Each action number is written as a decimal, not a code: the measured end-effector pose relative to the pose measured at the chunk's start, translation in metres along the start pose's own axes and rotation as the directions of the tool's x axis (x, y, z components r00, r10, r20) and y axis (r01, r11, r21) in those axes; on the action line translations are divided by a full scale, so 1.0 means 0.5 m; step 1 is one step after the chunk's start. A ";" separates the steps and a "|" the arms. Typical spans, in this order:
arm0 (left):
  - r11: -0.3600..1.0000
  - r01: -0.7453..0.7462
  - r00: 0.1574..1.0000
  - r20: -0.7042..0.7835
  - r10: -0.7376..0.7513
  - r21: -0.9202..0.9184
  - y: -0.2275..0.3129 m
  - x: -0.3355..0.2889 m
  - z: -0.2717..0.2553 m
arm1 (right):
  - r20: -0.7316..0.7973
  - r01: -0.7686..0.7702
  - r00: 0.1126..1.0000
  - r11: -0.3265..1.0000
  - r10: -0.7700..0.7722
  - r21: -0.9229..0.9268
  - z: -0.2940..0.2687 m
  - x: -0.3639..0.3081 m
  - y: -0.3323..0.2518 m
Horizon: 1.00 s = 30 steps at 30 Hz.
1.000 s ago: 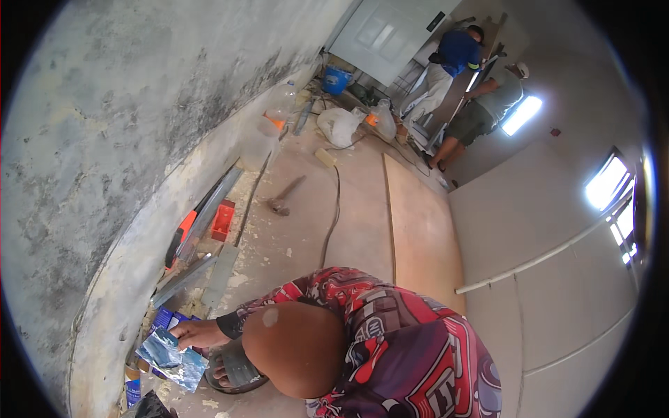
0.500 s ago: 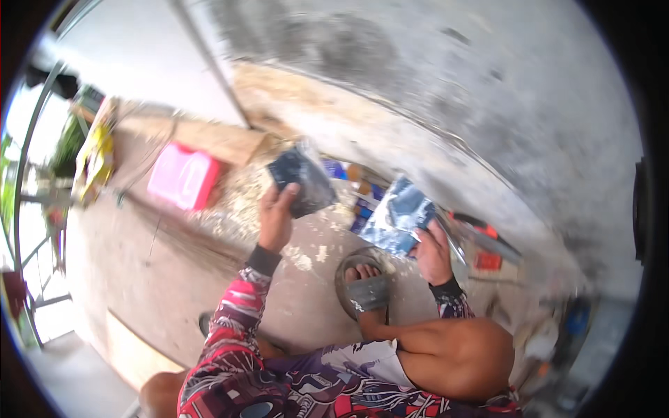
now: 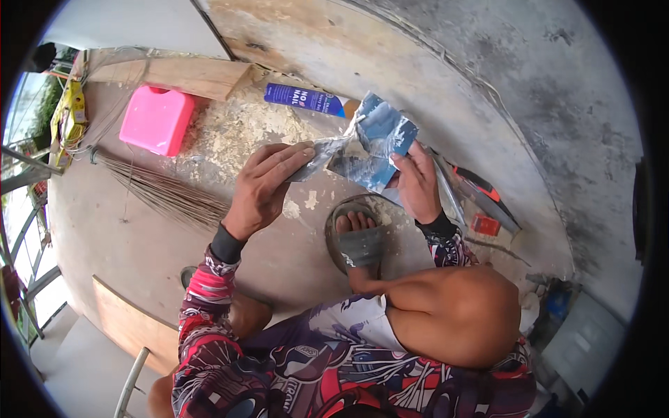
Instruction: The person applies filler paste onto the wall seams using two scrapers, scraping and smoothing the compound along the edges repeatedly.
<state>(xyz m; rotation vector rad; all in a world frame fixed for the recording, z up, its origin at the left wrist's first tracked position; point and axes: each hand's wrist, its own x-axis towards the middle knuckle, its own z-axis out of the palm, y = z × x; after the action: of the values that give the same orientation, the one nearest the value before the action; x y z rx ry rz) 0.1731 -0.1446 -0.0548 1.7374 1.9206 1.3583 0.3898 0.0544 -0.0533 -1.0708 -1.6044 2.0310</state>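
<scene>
My left hand [image 3: 261, 184] is closed around the near end of a flat grey putty spreader [image 3: 319, 157], thumb and fingers pressed on it. In my right hand [image 3: 419, 187] is a flat blue spreader [image 3: 385, 136], pinched at its right edge and smeared with white paste. The two flat pieces meet in front of me, above the floor, with whitish paste bunched where they touch. Part of the grey one is covered by my fingers.
Left of my hands lie a pink plastic case [image 3: 157, 120], a bundle of thin sticks [image 3: 164, 191] and a wooden plank [image 3: 178, 78]. A blue-labelled tube [image 3: 304, 99] lies by the wall [image 3: 488, 90]. At right are a saw [image 3: 481, 187] and a small red box [image 3: 486, 224]. My sandalled foot [image 3: 359, 240] is below.
Both hands have come closer together, and the grey spreader now touches the blue one, where before they were apart. The view has shifted, and the tube by the wall shows more fully.
</scene>
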 end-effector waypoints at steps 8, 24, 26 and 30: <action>0.982 -0.127 0.980 0.171 0.102 0.142 0.013 0.009 0.011 | -0.014 0.029 0.999 0.999 -0.029 0.039 -0.002 -0.023 0.012; 0.566 0.400 0.713 -0.143 -0.686 -0.721 -0.092 -0.024 0.035 | -0.024 0.044 0.999 0.999 -0.045 -0.023 -0.047 -0.021 0.011; 0.627 0.210 0.536 -0.448 -0.715 -0.750 -0.142 0.021 0.030 | -0.043 -0.018 0.999 0.999 0.020 0.039 -0.053 -0.030 0.016; 0.862 0.251 0.452 -0.734 -0.507 -0.441 -0.241 0.083 0.015 | 0.013 -0.038 0.999 0.998 0.038 0.050 -0.040 -0.025 0.028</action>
<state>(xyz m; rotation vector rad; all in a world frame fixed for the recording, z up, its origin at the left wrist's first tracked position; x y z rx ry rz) 0.0858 -0.0898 -0.1299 0.3754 2.1532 2.3486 0.4151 0.0553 -0.0639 -1.0806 -1.5415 2.0951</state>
